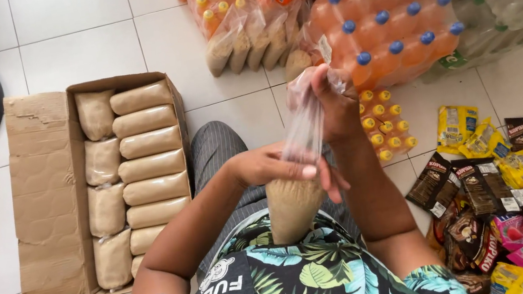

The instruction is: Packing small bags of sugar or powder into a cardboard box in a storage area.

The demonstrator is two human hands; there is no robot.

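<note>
I see my right hand [338,103] raised, its grip closed tight around the twisted top of a clear plastic bag [294,198] filled at the bottom with brown powder. My left hand [271,165] pinches the neck of that bag just above the powder, fingers closed on the plastic. The bag hangs upright over my lap, between my forearms. On the floor to my left lies an open cardboard box [50,201] packed with similar filled bags; shrink-wrapped orange drink bottles [389,25] stand ahead, and snack sachets [513,191] lie scattered to my right.
</note>
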